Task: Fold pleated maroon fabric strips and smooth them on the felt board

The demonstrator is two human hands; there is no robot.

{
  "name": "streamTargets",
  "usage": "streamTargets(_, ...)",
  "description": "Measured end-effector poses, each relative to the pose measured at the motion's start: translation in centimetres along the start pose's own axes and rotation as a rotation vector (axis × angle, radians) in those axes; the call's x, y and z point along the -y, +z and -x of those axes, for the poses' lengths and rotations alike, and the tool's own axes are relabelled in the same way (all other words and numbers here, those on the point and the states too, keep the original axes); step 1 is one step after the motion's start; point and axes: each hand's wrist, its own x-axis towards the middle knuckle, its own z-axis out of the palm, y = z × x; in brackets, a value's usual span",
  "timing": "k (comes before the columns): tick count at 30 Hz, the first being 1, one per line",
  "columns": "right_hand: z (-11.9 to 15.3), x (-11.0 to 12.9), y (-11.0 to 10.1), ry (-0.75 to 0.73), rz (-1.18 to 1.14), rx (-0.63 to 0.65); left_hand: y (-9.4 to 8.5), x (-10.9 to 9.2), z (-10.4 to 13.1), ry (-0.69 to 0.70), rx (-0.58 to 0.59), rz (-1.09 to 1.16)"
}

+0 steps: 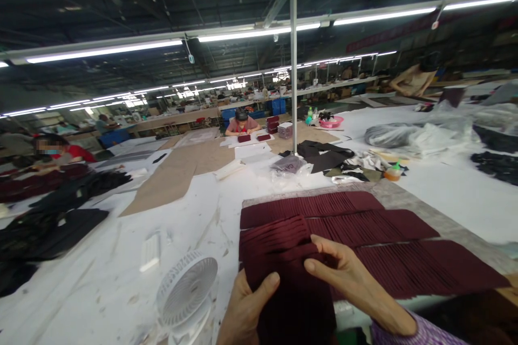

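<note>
Head view: white fan (188, 291) near left hand (247, 302), pole (294, 70) beyond maroon cloth (279, 242).

Left thumb (265, 288) presses while right fingers (329, 247) pinch.

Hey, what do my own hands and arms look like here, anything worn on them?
Your left hand and right hand show no gloves or rings. A purple sleeve with pale flecks covers the right forearm; no left sleeve shows.
</note>
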Motion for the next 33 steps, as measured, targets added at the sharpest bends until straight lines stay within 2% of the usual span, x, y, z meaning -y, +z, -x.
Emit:
streamTargets(7,0.1,0.1,-0.3,0.019,0.022,0.007,-0.3,0.5,-0.2,0.004,0.014,-0.001)
streamTargets(14,0.0,-0.2,-0.6,-0.013,0.119,0.026,-0.3,0.9,-0.1,0.005,-0.025,0.029)
streamTargets(20,0.1,-1.0,-1.1,0.007,0.132,-0.086,-0.5,1.1,-0.1,0.004,-0.036,0.017)
streamTargets(27,-0.2,-0.9,-0.9,0.026,-0.058,-0.002,-1.0,1.0,-0.1,-0.005,-0.023,-0.011)
streamTargets(33,0.1,-0.7,-0.7,0.047,-0.102,0.061,-0.7,0.7,-0.2,0.013,-0.009,-0.024)
